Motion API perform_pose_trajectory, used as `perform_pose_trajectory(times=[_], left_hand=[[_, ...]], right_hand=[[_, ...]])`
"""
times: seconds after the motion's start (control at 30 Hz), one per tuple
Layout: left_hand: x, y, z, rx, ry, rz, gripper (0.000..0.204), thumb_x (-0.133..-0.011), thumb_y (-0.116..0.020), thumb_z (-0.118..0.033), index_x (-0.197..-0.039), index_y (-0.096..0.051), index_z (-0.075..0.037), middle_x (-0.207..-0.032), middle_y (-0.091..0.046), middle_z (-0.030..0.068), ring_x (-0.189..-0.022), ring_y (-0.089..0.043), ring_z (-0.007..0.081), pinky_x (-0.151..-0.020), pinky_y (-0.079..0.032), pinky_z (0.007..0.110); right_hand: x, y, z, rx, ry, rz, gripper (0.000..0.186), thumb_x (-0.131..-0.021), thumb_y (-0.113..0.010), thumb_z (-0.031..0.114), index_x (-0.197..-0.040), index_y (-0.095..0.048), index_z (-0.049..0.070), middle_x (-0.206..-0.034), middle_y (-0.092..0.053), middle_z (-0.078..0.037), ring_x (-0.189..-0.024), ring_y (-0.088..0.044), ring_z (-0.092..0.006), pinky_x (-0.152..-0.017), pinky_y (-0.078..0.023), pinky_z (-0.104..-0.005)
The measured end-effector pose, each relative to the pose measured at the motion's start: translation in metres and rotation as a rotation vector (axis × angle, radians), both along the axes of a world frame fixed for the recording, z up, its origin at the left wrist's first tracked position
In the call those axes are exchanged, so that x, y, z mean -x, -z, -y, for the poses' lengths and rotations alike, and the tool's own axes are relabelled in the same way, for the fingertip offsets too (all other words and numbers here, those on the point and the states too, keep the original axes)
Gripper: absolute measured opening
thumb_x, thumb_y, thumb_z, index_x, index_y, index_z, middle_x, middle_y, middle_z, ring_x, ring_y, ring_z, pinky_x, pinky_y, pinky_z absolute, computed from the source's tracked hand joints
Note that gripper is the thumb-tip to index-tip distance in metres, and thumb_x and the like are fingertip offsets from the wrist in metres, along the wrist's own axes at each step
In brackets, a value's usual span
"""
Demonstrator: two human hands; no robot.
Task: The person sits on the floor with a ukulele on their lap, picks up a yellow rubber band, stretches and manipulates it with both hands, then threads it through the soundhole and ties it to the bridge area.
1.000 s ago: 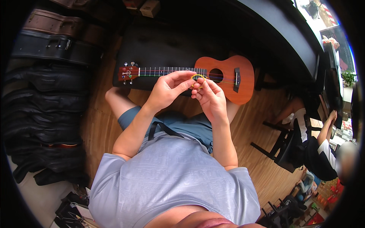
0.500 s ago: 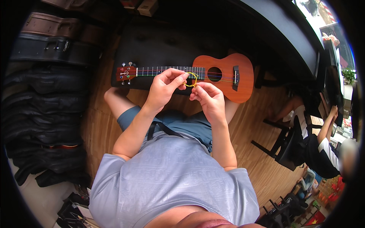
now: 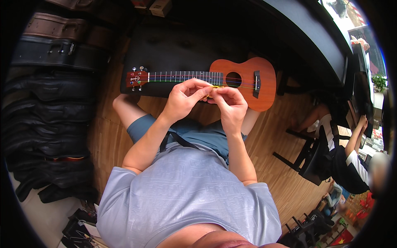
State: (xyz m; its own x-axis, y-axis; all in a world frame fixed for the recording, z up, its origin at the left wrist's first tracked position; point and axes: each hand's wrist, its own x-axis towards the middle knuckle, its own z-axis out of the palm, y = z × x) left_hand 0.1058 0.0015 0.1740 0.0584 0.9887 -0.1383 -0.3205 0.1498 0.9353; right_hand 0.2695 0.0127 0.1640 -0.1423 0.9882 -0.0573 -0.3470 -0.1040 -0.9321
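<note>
A thin yellow string (image 3: 216,87), looped into a small coil, is pinched between the fingertips of both hands. My left hand (image 3: 182,101) has thumb and forefinger closed on its left side. My right hand (image 3: 230,106) grips the other side, and the two sets of fingertips almost meet. Fingers cover part of the coil. Just beyond them a reddish-brown ukulele (image 3: 262,74) lies strings up, headstock to the left and body to the right. Coloured strings run along its dark fretboard. My hands hide the near edge where neck and body join.
The ukulele rests on a black padded bench (image 3: 173,45). Dark instrument cases (image 3: 45,107) are stacked along the left. A large black piece of furniture (image 3: 306,33) curves across the far right. At right another person (image 3: 351,165) sits on a black chair (image 3: 314,167).
My hands have drawn closer together, fingertips nearly touching. The yellow loop, round and open before, now looks flattened and is mostly covered by my fingers. The ukulele stays in place.
</note>
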Motion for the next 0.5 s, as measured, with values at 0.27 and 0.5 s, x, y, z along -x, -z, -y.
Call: perform_pose_trajectory(times=[0.27, 0.5], left_hand=[[0.000, 0.002, 0.000, -0.006, -0.019, 0.034, 0.015, -0.094, -0.067, -0.009, -0.106, -0.070, 0.000, -0.092, -0.070, 0.0038, -0.086, -0.063, 0.0105, -0.082, -0.051, 0.025], [0.009, 0.002, -0.004, 0.056, -0.139, 0.045, 0.019, -0.093, -0.070, -0.012, -0.108, -0.071, -0.002, -0.090, -0.070, 0.0034, -0.079, -0.062, 0.0081, -0.076, -0.052, 0.023]], right_hand=[[0.001, -0.007, -0.008, 0.137, -0.042, 0.020, 0.027, -0.090, -0.070, 0.002, -0.115, -0.061, -0.005, -0.099, -0.069, -0.011, -0.085, -0.069, -0.0174, -0.073, -0.061, -0.0291], [-0.010, -0.009, -0.004, 0.192, -0.175, -0.026, 0.026, -0.087, -0.073, 0.000, -0.110, -0.065, -0.006, -0.102, -0.070, -0.013, -0.091, -0.069, -0.0180, -0.080, -0.061, -0.0317]])
